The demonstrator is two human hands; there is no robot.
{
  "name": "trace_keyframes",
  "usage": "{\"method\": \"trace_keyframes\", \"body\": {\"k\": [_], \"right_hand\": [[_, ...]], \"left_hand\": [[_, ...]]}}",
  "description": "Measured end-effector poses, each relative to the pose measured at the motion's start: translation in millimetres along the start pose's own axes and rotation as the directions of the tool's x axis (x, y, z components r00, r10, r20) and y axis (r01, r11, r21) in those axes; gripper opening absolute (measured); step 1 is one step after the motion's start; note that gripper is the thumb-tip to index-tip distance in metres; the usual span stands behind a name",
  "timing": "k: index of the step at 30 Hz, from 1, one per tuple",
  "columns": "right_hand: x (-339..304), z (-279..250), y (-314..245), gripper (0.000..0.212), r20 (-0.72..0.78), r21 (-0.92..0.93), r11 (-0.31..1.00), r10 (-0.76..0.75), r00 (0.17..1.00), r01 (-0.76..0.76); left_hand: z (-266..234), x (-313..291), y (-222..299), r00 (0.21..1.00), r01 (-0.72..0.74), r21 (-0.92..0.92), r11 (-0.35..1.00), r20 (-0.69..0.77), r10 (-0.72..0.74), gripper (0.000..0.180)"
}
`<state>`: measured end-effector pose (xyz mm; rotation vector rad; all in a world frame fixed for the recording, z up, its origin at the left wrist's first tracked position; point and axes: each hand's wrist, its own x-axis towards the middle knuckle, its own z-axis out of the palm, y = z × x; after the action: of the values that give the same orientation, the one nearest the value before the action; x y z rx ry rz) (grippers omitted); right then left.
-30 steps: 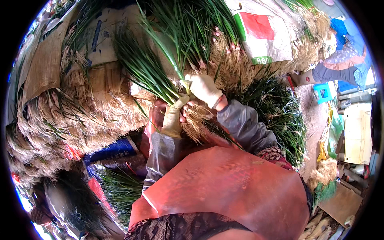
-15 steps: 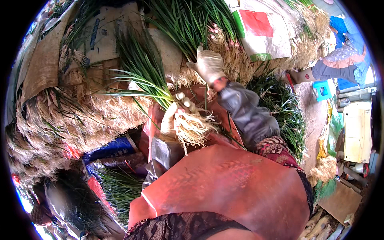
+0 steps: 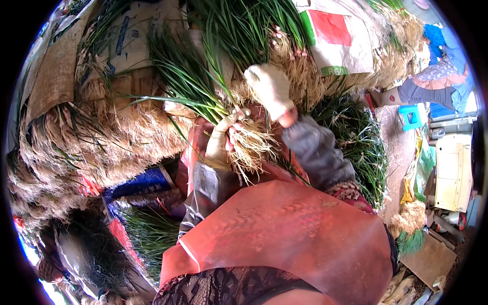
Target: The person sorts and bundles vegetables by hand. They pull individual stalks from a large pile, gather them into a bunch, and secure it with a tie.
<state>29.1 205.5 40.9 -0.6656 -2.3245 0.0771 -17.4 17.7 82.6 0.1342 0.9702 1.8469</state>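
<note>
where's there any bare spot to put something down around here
The floor strip on the right looks bare between the dark leafy pile and the yellow sheeting. The red apron's broad middle is uncovered too, though perhaps not level. Ahead it is crowded: the left hand, gripping a green bunch, and the right hand are close together before the rooted heap.

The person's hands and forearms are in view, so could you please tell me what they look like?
The left hand and the right hand both wear pale cream gloves. The left sleeve is grey, creased and slightly shiny. The right sleeve is also grey, though blurred, with patterned red-and-dark fabric showing beyond its upper end.
</note>
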Motion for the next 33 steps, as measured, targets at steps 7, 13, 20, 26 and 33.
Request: {"method": "trace_keyframes", "body": {"k": [7,13,20,26,33], "right_hand": [[43,36,19,0.015,0.258,-0.202,0.975,0.147,0.955,-0.096],[13,1,-26,0.024,0.447,0.238,0.939,0.122,0.886,-0.249],[23,38,-16,0.025,0.566,0.668,0.605,-0.034,0.824,-0.434],[15,1,-47,0.029,0.275,0.368,0.922,0.013,0.961,-0.117],[19,-8,43,0.026,0.094,0.071,0.901,0.42,0.902,-0.427]], "left_hand": [[-39,5,11,0.999,-0.033,0.195,0.98,0.008,0.032,0.031],[-58,63,0,0.977,0.146,0.139,0.98,0.137,-0.165,0.028],[-50,48,-2,0.99,0.109,0.161,0.981,0.076,-0.123,0.026],[-55,41,-8,0.972,0.18,-0.084,0.98,0.171,-0.164,0.023],[-50,6,-14,0.928,0.117,-0.47,0.875,0.366,0.073,0.02]]}}
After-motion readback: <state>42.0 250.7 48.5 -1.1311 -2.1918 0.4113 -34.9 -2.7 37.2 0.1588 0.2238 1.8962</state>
